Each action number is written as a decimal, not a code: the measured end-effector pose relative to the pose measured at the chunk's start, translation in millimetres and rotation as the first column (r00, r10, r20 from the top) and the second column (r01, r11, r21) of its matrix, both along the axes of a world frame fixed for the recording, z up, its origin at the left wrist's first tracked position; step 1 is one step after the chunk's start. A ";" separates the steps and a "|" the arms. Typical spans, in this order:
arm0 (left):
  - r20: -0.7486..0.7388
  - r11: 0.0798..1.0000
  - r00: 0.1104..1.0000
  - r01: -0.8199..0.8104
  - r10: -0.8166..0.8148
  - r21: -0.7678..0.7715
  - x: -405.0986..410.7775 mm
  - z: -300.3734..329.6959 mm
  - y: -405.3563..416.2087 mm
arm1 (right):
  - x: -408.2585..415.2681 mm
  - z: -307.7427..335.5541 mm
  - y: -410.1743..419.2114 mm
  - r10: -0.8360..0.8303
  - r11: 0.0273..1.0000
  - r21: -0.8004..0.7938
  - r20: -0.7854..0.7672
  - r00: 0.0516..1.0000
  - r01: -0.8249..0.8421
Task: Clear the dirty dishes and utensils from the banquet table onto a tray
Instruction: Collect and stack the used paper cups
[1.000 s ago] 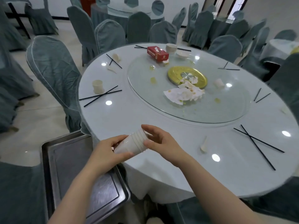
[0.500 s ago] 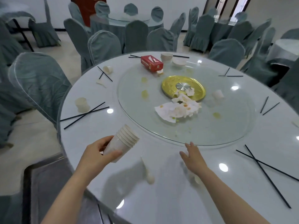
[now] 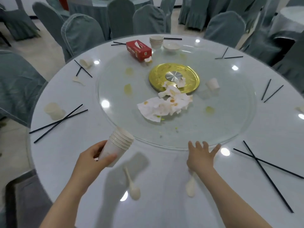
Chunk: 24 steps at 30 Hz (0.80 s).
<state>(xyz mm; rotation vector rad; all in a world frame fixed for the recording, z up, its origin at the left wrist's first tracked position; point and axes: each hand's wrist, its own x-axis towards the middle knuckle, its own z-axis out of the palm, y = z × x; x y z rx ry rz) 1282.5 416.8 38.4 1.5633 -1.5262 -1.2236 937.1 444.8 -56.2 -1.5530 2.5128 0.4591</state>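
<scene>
My left hand [image 3: 89, 162] grips a stack of white paper cups [image 3: 117, 145], tilted above the near part of the round white table [image 3: 65, 153]. My right hand [image 3: 200, 157] is spread, fingers straight, at the near edge of the glass turntable [image 3: 230, 122]. Two white spoons lie on the table: one [image 3: 132, 185] between my arms, the other [image 3: 190, 186] partly under my right wrist. Single cups lie at the left [image 3: 54, 111], far left [image 3: 85, 63] and on the turntable [image 3: 213, 84]. A corner of the metal tray [image 3: 18, 195] shows at the bottom left.
Black chopstick pairs lie round the rim, at left [image 3: 59, 122] and right [image 3: 263, 168]. Stained napkins [image 3: 166, 105], a gold disc [image 3: 174, 76], a red tissue box [image 3: 139, 50], stacked bowls [image 3: 156, 41] and a small dish [image 3: 171, 46] sit on the turntable. Covered chairs [image 3: 82, 33] ring the table.
My right hand let go of the cup stack and reached forward to the turntable edge. My left hand carried the stack over the table. The view moved closer over the table.
</scene>
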 end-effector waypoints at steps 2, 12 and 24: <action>0.013 1.000 1.000 0.017 -0.017 0.000 -10.4 -0.9 -4.0 | 10.8 2.2 -3.4 0.046 0.999 -0.021 0.012 0.999 -0.046; 0.082 1.000 0.996 0.017 -0.016 -0.008 -23.6 9.5 -16.1 | -5.7 -10.3 -32.8 0.026 0.989 -0.143 0.471 0.882 0.047; -0.023 0.994 0.994 -0.101 0.102 0.051 -27.8 2.4 -33.0 | -37.2 -13.2 -62.0 -0.035 0.970 -0.209 0.377 0.926 0.122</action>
